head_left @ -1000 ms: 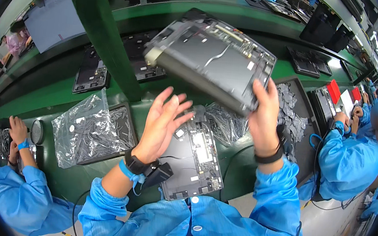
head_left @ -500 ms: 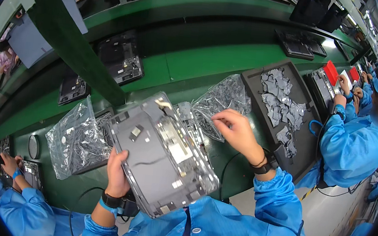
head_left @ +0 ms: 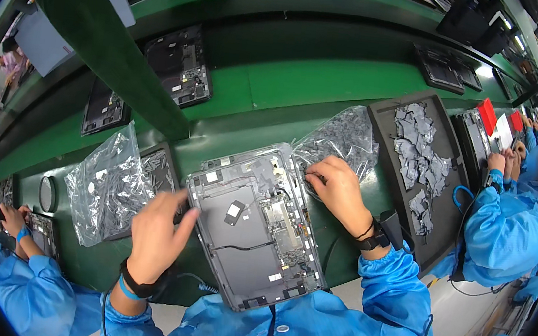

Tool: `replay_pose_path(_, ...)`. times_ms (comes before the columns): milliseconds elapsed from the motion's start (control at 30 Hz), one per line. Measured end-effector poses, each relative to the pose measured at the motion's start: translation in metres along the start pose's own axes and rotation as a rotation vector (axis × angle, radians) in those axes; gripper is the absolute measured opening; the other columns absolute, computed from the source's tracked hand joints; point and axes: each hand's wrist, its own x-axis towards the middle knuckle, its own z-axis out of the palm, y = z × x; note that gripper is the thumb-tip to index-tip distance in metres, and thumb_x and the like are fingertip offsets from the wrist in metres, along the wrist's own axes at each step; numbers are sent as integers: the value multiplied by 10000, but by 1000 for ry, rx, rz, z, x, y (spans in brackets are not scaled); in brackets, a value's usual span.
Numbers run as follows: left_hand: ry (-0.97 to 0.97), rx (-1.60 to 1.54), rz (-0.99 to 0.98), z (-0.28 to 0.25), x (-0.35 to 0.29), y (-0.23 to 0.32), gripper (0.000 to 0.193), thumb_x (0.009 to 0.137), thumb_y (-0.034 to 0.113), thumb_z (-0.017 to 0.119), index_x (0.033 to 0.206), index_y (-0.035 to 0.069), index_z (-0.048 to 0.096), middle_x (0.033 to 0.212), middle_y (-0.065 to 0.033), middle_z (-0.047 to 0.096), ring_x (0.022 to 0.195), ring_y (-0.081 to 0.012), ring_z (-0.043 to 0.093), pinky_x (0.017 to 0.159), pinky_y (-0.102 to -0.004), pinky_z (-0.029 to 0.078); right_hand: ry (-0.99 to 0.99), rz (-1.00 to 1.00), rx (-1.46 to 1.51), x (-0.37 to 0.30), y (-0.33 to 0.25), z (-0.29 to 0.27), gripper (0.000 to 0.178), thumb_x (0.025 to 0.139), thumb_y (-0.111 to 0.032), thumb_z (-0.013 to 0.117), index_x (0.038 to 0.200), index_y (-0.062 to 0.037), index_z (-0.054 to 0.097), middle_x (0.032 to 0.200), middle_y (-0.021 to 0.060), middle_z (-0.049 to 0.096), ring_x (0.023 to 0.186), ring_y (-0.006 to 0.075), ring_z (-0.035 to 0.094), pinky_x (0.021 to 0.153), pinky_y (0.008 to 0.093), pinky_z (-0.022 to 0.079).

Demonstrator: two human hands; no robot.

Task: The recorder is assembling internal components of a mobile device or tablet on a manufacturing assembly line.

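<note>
An open grey device chassis [head_left: 255, 233], its inner side with boards and cables facing up, lies flat on the green bench in front of me, on top of a second, similar chassis [head_left: 243, 158]. My left hand [head_left: 155, 235] rests at its left edge with the fingers spread, the fingertips touching the corner and holding nothing. My right hand [head_left: 339, 189] reaches past the chassis's upper right corner. Its curled fingertips are at the mouth of a clear plastic bag of small dark parts [head_left: 342, 136]. Whether they pinch a part is hidden.
A black tray [head_left: 386, 125] with grey pieces lies at the right, and another clear bag [head_left: 108, 183] at the left. More chassis [head_left: 178, 65] sit on the far belt under a slanted green beam [head_left: 108, 63]. Co-workers in blue coats work at the right [head_left: 508, 222] and the left [head_left: 25, 266].
The chassis was held up in both hands, was turned over and lowered, and now lies flat on the bench. My left hand has let go. My right hand has moved to the bag.
</note>
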Motion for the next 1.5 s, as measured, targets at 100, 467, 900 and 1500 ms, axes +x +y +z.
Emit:
replay_pose_path(100,202,102,229,-5,19,33,328,805,143,715,1096,12,641,1051,-156,665,934,-356,630,803,-409,509,-16,5,27,3,-5,-4,96,768,-75,742,846,-66,686,805,77,596,783,264,610,675,361,500)
replay_pose_path(467,261,271,3,-1,10,-46,111,780,63,707,886,37,688,837,-129,660,815,-331,624,719,-410,495,-212,-199,76,79,-54,-22,47,784,-109,675,786,-63,669,836,100,630,835,321,609,741,414,498)
replay_pose_path(900,180,101,46,21,6,-76,151,780,25,696,924,30,654,839,-125,602,828,-335,589,727,-415,474,-340,150,242,73,-52,-10,131,817,-84,640,913,5,634,803,142,675,723,315,657,654,385,515)
replay_pose_path(1500,301,-71,134,14,13,-66,139,784,-28,693,908,5,639,815,-111,614,759,-279,614,699,-359,492,-119,191,199,48,-68,13,183,765,-7,610,948,-11,608,831,165,621,726,355,636,647,416,518)
